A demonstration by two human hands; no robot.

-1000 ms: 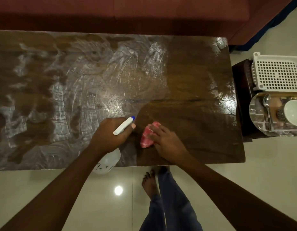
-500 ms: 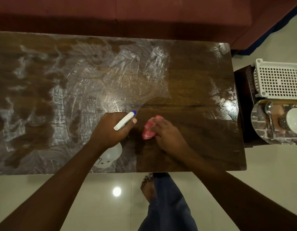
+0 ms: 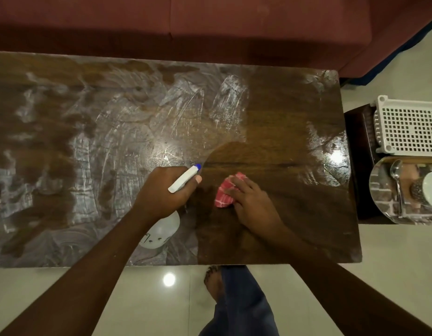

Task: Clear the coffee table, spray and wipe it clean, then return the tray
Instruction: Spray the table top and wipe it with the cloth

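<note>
diagonally, spray bottle [image 3: 183,182] nozzle up-right.

Both hands moved away from the near edge and farther in over the coffee table [image 3: 283,117]. The left hand [image 3: 161,192] carried the spray bottle [image 3: 161,230] from overhanging the near edge to wholly above the tabletop, and its blue nozzle [image 3: 198,166] ended closer to the wet smears. The right hand [image 3: 253,204] slid the pink cloth [image 3: 224,192] farther across the dry wood. The bare foot [image 3: 213,282] ended up closer to the table's near edge.
</note>
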